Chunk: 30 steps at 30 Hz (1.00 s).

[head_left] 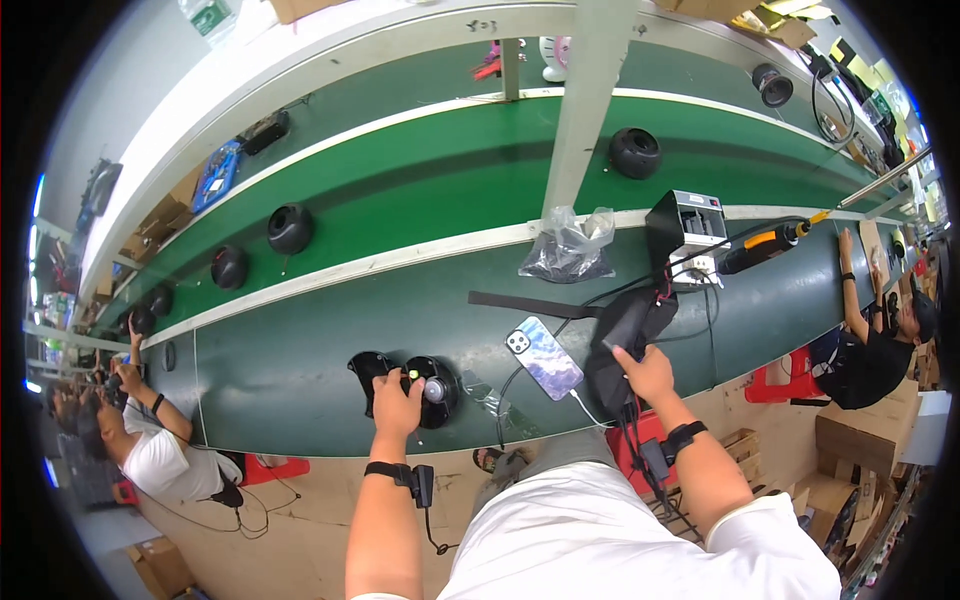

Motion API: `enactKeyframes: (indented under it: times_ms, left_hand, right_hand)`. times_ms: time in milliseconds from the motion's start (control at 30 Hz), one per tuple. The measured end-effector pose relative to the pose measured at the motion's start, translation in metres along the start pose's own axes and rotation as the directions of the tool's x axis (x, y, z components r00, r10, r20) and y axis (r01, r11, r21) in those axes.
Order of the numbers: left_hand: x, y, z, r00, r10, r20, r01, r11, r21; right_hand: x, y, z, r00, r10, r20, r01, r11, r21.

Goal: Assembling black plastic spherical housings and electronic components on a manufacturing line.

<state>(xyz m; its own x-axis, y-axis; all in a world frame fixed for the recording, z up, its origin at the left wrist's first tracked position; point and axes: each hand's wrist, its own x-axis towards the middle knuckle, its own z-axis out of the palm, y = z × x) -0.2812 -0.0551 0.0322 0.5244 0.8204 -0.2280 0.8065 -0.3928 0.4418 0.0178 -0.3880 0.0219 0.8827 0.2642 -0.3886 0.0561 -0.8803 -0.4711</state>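
On the dark green worktop, my left hand (397, 403) has its fingers curled onto an opened black rounded housing. One part of it, a curved black shell (366, 376), stands to the left of the fingers. The other half (445, 405), with a silver round part (434, 389) inside, lies to their right. A small yellow-green spot shows by my fingertips. My right hand (650, 376) grips the near right side of a black fabric bag (622, 340), thumb and fingers closed on it. Between my hands lies a phone (545, 358) with a marbled case and a white cable.
Behind the worktop runs a green conveyor belt (450, 165) carrying several round black housings (290, 228). A clear plastic bag (570, 245), a black box-shaped device (688, 225) and a power screwdriver (765, 248) are near its edge. A white post (578, 120) rises there. People sit at both sides.
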Motion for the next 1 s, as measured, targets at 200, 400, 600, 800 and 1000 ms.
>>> enactKeyframes:
  times_ms: [200, 400, 600, 800, 1000]
  left_hand:
    - [-0.014, -0.014, -0.014, 0.997, 0.044, 0.057, -0.041, 0.998, -0.054]
    - [-0.010, -0.028, -0.041, 0.995, 0.073, 0.075, -0.071, 0.997, -0.030]
    - [-0.016, -0.073, -0.087, 0.999, 0.032, -0.007, -0.033, 0.973, -0.228]
    - [-0.065, -0.151, -0.139, 0.996, -0.054, -0.076, -0.004, 0.792, -0.610]
    - [-0.167, -0.223, -0.157, 0.976, -0.192, -0.100, 0.019, 0.536, -0.844]
  right_hand:
    - [-0.009, 0.012, -0.047, 0.996, 0.038, 0.085, -0.072, 0.891, 0.449]
    - [-0.072, 0.041, -0.142, 0.994, 0.098, 0.041, -0.098, 0.702, 0.706]
    - [-0.175, 0.014, -0.219, 0.960, 0.198, -0.198, 0.003, 0.699, 0.716]
    - [-0.254, -0.012, -0.251, 0.960, 0.092, -0.264, 0.106, 0.753, 0.650]
    - [-0.322, -0.072, -0.263, 0.942, -0.159, -0.295, 0.305, 0.772, 0.558]
